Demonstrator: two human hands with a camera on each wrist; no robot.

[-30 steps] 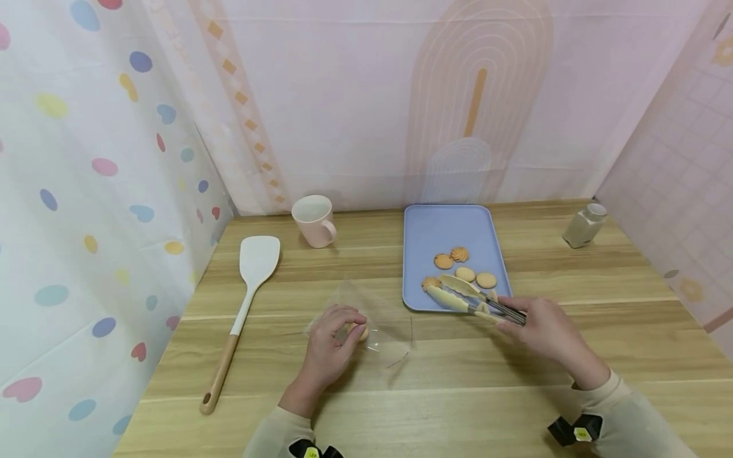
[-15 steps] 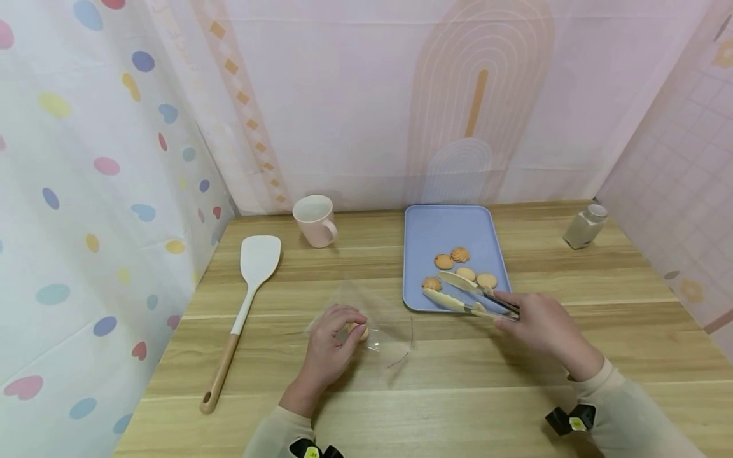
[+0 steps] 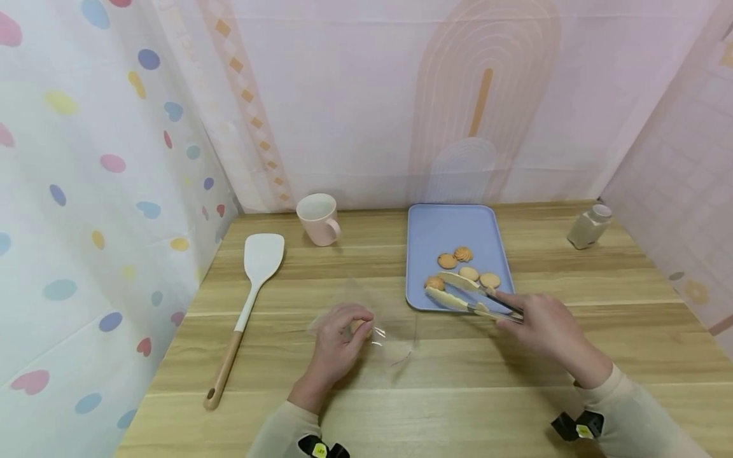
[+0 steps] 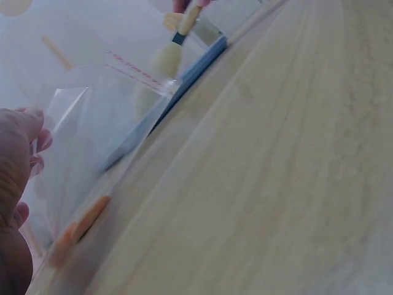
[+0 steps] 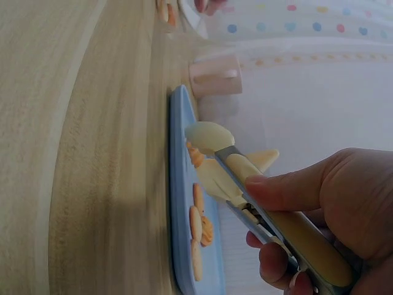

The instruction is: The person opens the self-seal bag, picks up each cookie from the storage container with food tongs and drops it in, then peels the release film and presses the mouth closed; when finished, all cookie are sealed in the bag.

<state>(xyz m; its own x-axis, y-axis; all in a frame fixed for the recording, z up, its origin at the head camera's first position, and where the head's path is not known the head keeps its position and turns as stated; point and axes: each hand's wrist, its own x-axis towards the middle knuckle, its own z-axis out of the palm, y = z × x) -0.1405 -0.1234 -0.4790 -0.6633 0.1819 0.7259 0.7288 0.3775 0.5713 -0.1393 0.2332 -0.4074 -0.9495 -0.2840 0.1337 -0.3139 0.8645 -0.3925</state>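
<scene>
My left hand (image 3: pixel 338 340) pinches a clear plastic bag (image 3: pixel 395 346) low over the table, lifting one side of it. Inside the bag lie cookies (image 4: pixel 92 216), partly behind the thumb in the head view. My right hand (image 3: pixel 546 331) grips a pair of tongs (image 5: pixel 212 136) with cream heads and metal arms. The two heads are spread apart over the near left corner of the blue tray (image 3: pixel 446 222). Between their tips, in the head view, sits a browned piped cookie (image 3: pixel 434 282). Several more cookies (image 3: pixel 446 261) lie on the tray to its right and behind it.
On the left lies a white spatula (image 3: pixel 263 257) with a wooden handle. A pink mug (image 3: pixel 317 222) stands at the back, and a small glass jar (image 3: pixel 590 228) at the back right. Patterned curtains (image 3: pixel 355 114) hang close behind the wooden table (image 3: pixel 424 407).
The tongs' heads have spread wider around the piped cookie, and the right hand has shifted slightly. The left hand keeps its pinch on the bag. The head view has turned a little left.
</scene>
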